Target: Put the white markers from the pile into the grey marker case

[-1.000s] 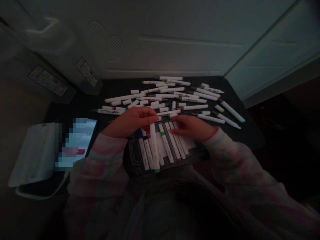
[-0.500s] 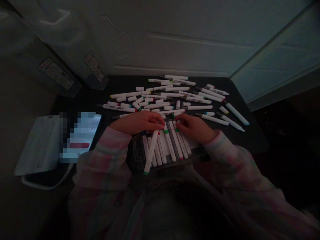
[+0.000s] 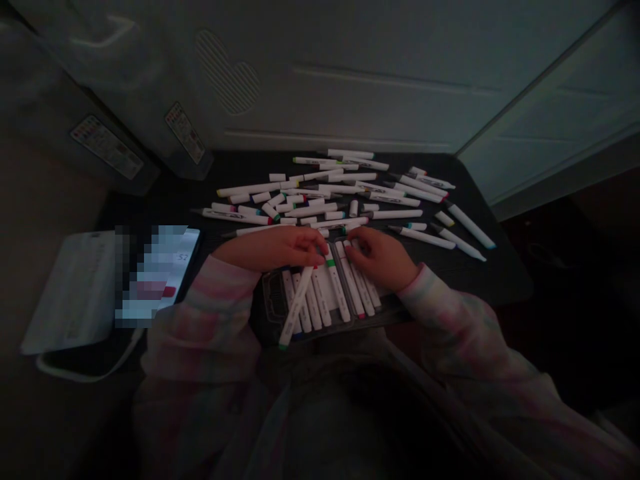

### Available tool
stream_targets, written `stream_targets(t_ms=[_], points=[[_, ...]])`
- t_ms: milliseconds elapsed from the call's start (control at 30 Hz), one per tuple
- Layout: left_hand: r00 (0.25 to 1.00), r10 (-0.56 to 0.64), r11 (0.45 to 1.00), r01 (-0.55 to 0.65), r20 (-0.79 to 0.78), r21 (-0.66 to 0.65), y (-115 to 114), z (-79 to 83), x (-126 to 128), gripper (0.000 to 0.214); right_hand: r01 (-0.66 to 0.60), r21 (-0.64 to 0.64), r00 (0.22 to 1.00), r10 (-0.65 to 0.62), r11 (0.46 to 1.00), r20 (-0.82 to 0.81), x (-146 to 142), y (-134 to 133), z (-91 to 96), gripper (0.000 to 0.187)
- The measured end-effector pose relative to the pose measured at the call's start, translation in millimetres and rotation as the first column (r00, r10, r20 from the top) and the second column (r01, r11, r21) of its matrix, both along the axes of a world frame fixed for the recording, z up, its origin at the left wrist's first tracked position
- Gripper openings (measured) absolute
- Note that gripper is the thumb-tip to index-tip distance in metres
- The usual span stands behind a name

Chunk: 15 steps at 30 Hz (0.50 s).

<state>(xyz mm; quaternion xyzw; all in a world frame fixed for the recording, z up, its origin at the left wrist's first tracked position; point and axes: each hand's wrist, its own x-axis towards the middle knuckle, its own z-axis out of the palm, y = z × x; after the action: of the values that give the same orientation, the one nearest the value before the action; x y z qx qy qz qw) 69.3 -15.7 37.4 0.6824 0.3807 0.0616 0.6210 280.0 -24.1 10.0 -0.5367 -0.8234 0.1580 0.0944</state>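
My left hand (image 3: 280,248) is closed, its thumb and fingers pinching the upper end of a white marker (image 3: 295,310) with a green lower end. This marker slants over several white markers in a clear plastic case (image 3: 273,300). One upright marker with a green band (image 3: 337,287) lies in the case between my hands. My right hand (image 3: 385,257) has curled fingers at the tops of the right-hand markers (image 3: 357,287); what its fingertips grip is hidden.
Many loose white markers and caps (image 3: 310,211) are scattered across the dark table (image 3: 470,280) beyond the case. A lit phone (image 3: 175,260) and a white flat box (image 3: 70,293) with a cable lie at left. Clear containers with labels (image 3: 107,147) stand behind, before a pale panel (image 3: 350,100).
My left hand has shifted slightly left and toward me, with the marker's lower end swinging left. My right hand stays at the case's right side. The whole view has shifted a little.
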Motion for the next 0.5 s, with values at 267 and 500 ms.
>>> stream_targets(t_ms=[267, 500], points=[[1.0, 0.016, 1.0, -0.016, 0.009, -0.019, -1.2, 3.2, 2.7, 0.021, -0.008, -0.132, 0.969, -0.025, 0.991, -0.244, -0.7, 1.7, 2.0, 0.019], [0.977, 0.172, 0.983, -0.163, 0.123, -0.082, 2.8, -4.2, -2.8, 0.017, -0.032, -0.199, 0.926, -0.047, 0.979, -0.376, 6.8, 4.7, -2.5, 0.023]])
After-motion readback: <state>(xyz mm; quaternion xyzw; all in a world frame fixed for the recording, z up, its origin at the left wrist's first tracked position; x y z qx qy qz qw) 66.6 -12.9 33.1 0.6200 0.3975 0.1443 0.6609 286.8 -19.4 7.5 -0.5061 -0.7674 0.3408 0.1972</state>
